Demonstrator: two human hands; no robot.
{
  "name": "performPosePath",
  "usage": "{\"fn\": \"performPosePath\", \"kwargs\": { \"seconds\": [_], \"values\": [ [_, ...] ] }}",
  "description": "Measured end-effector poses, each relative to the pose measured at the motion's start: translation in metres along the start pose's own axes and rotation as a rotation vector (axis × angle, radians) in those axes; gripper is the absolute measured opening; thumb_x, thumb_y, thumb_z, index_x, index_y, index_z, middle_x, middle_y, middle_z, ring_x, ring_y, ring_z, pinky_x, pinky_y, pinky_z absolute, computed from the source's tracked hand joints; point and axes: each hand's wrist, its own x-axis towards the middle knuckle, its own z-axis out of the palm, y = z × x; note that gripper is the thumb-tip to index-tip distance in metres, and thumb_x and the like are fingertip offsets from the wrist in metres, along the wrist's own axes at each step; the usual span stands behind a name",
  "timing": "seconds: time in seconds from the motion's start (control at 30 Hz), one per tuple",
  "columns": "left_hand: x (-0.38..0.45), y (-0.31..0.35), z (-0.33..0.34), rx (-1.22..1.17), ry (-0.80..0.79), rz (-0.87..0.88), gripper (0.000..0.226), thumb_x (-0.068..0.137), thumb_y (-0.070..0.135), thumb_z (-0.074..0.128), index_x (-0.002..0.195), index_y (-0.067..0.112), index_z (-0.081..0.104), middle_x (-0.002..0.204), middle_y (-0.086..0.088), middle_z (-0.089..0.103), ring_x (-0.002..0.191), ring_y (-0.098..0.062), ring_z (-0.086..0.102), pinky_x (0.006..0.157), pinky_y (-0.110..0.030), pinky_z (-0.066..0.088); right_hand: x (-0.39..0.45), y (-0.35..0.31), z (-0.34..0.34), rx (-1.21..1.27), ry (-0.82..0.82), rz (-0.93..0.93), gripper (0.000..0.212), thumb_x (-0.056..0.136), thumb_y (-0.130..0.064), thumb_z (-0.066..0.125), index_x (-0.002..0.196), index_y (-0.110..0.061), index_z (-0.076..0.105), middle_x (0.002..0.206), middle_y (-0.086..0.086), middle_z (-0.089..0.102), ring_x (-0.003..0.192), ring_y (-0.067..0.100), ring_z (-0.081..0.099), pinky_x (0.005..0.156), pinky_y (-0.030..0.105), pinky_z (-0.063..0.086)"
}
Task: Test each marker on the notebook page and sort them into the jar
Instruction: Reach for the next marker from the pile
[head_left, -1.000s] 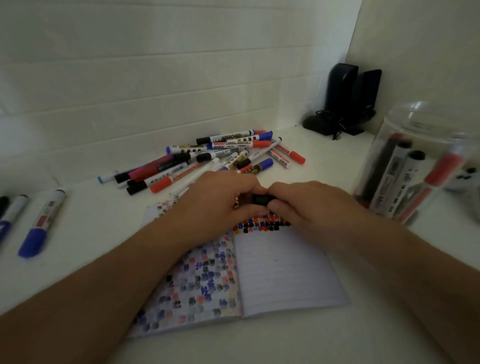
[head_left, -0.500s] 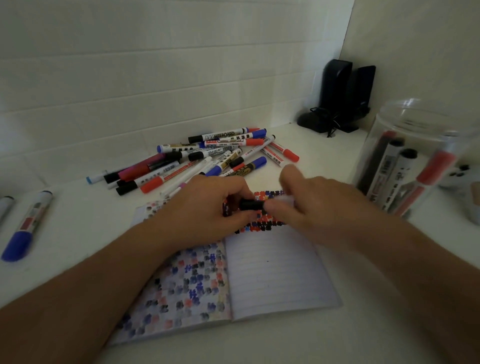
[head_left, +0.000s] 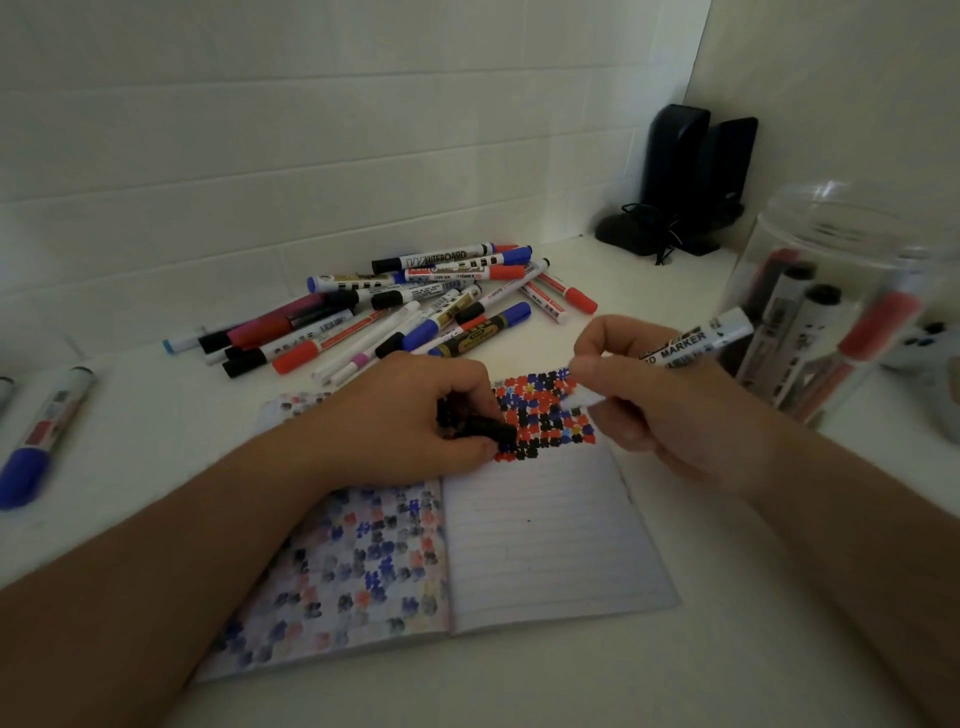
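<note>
An open notebook (head_left: 550, 540) lies in front of me, its right page carrying rows of red, blue and black test marks at the top. My left hand (head_left: 410, 415) rests on the page and pinches a black marker cap (head_left: 491, 432). My right hand (head_left: 654, 405) grips a white marker (head_left: 691, 345) with its cap off, tip pointing down-left just above the marks. A clear jar (head_left: 831, 291) with several markers standing inside is at the right. A pile of markers (head_left: 415, 312) lies behind the notebook.
Two black speakers (head_left: 691, 176) with a cable stand in the back right corner. A blue-capped marker (head_left: 41, 436) lies at the far left beside another at the frame edge. A pale object (head_left: 930, 348) sits behind the jar. White tiled wall runs close behind the pile.
My hands have pulled apart: the cap came off into my left hand, and my right hand swung the marker body up and right, tip now over the page.
</note>
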Motion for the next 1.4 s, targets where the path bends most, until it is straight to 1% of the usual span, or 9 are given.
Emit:
{"fn": "performPosePath", "kwargs": {
  "seconds": [0.07,0.13,0.27,0.5,0.63,0.73,0.97,1.23,1.4],
  "values": [
    [0.000,-0.001,0.000,-0.001,0.003,-0.002,0.018,0.085,0.040,0.077,0.101,0.038,0.069,0.100,0.023,0.070,0.094,0.005,0.065,0.082,-0.024,0.058,0.000,0.002,0.003,-0.053,0.025,0.033,0.025,0.091,-0.014,0.066,0.071,-0.020,0.052,0.052,0.005,0.039,0.043,0.017,0.027,0.042,0.022,0.024],
    [-0.001,-0.001,0.001,-0.002,0.002,-0.007,0.018,0.085,0.040,0.077,0.101,0.038,0.069,0.099,0.024,0.069,0.093,0.005,0.065,0.082,-0.025,0.058,-0.001,0.003,0.006,-0.208,0.071,0.036,0.026,0.091,-0.007,0.069,0.071,-0.015,0.055,0.055,0.006,0.049,0.045,0.014,0.039,0.042,0.022,0.035],
    [0.000,-0.001,0.001,-0.007,0.003,-0.004,0.019,0.084,0.040,0.077,0.101,0.038,0.069,0.100,0.022,0.070,0.094,0.004,0.065,0.082,-0.025,0.058,0.002,0.008,0.012,-0.366,0.168,0.045,0.021,0.086,-0.010,0.074,0.074,-0.004,0.058,0.059,0.004,0.060,0.053,0.012,0.053,0.050,0.022,0.046],
    [0.000,-0.003,0.002,-0.020,-0.001,0.000,0.018,0.085,0.040,0.077,0.101,0.038,0.069,0.099,0.021,0.070,0.093,0.000,0.066,0.081,-0.030,0.059,0.006,0.012,0.016,-0.411,0.278,0.138,0.027,0.087,-0.013,0.074,0.078,0.003,0.054,0.066,0.020,0.067,0.053,0.024,0.062,0.053,0.031,0.056],
    [0.001,-0.004,0.002,-0.009,0.001,0.004,0.018,0.084,0.042,0.076,0.100,0.039,0.068,0.099,0.021,0.070,0.092,-0.001,0.066,0.080,-0.032,0.058,0.007,0.013,0.016,-0.418,0.275,0.149,0.027,0.088,-0.013,0.074,0.080,0.006,0.055,0.065,0.018,0.068,0.052,0.023,0.063,0.052,0.029,0.057],
    [0.000,-0.004,0.002,-0.013,0.005,0.008,0.017,0.084,0.041,0.076,0.099,0.039,0.068,0.099,0.020,0.070,0.092,-0.001,0.066,0.080,-0.032,0.058,0.007,0.012,0.018,-0.446,0.272,0.149,0.025,0.087,-0.014,0.075,0.077,0.000,0.057,0.064,0.016,0.068,0.051,0.021,0.064,0.051,0.028,0.057],
    [0.001,-0.004,0.003,-0.016,0.007,0.015,0.017,0.084,0.039,0.077,0.100,0.039,0.069,0.098,0.021,0.070,0.092,0.000,0.066,0.080,-0.032,0.058,0.009,0.013,0.022,-0.520,0.311,0.141,0.027,0.083,-0.010,0.072,0.068,-0.011,0.049,0.070,0.028,0.058,0.047,0.017,0.055,0.045,0.021,0.049],
    [0.001,-0.004,0.002,-0.006,0.003,0.005,0.018,0.083,0.043,0.075,0.099,0.039,0.068,0.099,0.021,0.070,0.092,0.000,0.066,0.080,-0.031,0.058,0.007,0.013,0.020,-0.452,0.258,0.151,0.024,0.085,-0.012,0.075,0.072,-0.006,0.055,0.058,0.009,0.064,0.048,0.015,0.059,0.048,0.021,0.050],
    [0.001,-0.004,0.003,-0.006,0.007,0.005,0.018,0.084,0.042,0.076,0.099,0.039,0.069,0.098,0.021,0.070,0.091,-0.001,0.066,0.079,-0.032,0.058,0.008,0.013,0.022,-0.493,0.281,0.148,0.026,0.082,-0.010,0.072,0.067,-0.009,0.051,0.059,0.012,0.058,0.047,0.015,0.055,0.046,0.021,0.048]
  ]
}}
